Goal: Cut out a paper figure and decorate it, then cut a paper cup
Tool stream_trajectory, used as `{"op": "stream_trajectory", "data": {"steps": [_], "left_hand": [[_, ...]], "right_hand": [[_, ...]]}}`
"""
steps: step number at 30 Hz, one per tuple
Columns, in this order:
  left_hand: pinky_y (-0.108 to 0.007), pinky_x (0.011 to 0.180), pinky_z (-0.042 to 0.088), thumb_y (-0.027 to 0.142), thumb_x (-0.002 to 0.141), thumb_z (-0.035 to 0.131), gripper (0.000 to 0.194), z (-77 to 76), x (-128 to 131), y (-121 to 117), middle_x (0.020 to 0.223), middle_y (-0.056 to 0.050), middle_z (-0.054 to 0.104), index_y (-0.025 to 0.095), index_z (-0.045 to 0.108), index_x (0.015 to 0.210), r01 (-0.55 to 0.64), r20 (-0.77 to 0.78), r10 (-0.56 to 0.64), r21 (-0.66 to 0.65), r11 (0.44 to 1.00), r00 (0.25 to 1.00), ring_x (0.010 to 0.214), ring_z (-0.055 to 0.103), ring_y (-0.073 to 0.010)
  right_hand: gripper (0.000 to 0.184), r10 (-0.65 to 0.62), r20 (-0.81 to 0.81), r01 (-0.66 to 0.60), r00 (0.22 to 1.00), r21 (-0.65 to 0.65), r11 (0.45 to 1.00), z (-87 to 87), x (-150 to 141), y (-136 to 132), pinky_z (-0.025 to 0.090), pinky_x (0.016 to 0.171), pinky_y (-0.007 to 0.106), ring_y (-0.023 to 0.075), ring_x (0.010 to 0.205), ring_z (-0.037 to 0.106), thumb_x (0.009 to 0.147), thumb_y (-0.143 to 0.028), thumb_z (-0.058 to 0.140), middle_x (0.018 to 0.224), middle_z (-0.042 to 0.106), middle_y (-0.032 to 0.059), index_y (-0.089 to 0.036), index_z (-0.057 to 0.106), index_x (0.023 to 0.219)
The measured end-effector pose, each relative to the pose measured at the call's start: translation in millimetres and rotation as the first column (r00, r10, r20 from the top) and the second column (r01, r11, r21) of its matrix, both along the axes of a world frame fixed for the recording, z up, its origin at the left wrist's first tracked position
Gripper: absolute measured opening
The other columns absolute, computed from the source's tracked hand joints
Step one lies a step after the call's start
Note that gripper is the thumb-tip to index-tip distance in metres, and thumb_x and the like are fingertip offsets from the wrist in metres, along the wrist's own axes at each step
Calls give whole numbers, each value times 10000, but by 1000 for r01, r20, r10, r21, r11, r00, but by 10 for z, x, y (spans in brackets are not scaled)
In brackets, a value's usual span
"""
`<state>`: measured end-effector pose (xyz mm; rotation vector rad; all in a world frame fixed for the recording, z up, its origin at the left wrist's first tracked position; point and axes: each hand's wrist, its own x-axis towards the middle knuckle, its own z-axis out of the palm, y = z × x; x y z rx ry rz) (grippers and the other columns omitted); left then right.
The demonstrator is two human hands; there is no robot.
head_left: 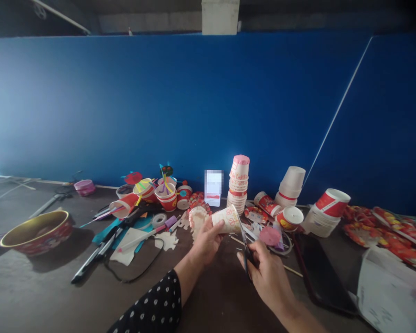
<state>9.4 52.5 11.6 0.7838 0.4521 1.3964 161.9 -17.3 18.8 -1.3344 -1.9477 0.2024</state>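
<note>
My left hand (pixel 205 241) is closed round a white paper cup (pixel 226 219), held on its side above the dark table (pixel 48 286). In my right hand (pixel 263 273) is a pair of scissors (pixel 245 244), fingers through the handles. The blades reach up to the cup's open rim. A pink round paper piece (pixel 269 236) lies just right of the scissors. My left sleeve is black with white dots.
A tall stack of paper cups (pixel 238 184) stands behind the hands, with more red-and-white cups (pixel 291 185) to its right. At the left sit a gold-rimmed bowl (pixel 36 231), pens, a tape roll (pixel 158 219) and paper scraps. A dark tablet (pixel 319 273) and white paper (pixel 388 291) lie at right.
</note>
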Motion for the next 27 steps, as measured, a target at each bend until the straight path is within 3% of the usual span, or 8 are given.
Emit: {"op": "stream_trajectory", "data": {"steps": [3,10,27], "left_hand": [[-282,748,436,304,705,669,353,-20,12,12,976,-96,636,137,586,1004,-29,-12,29,-32,999,1000,871,590,-199],[-218,560,394,298,637,717,440,-1,1,-7,872,-48,631,156,534,1012,-99,-113,87,-109,989,990,699,577,-142],[-197,489,326,341,632,702,416,-13,7,-55,767,-9,588,179,528,974,16,-187,-45,-157,988,981,615,531,-105]], "right_hand": [[114,9,9,-9,1000,-2,1000,-17,5,6,356,434,234,164,445,581,858,-322,468,527,588,-26,-212,477,828],[137,-8,22,9,1000,-21,1000,-41,6,31,357,443,241,164,432,562,840,-350,494,504,570,-36,-217,475,813],[145,-20,-37,19,999,-32,999,-23,22,19,394,471,238,170,490,598,818,-346,519,583,632,-3,-202,504,829]]}}
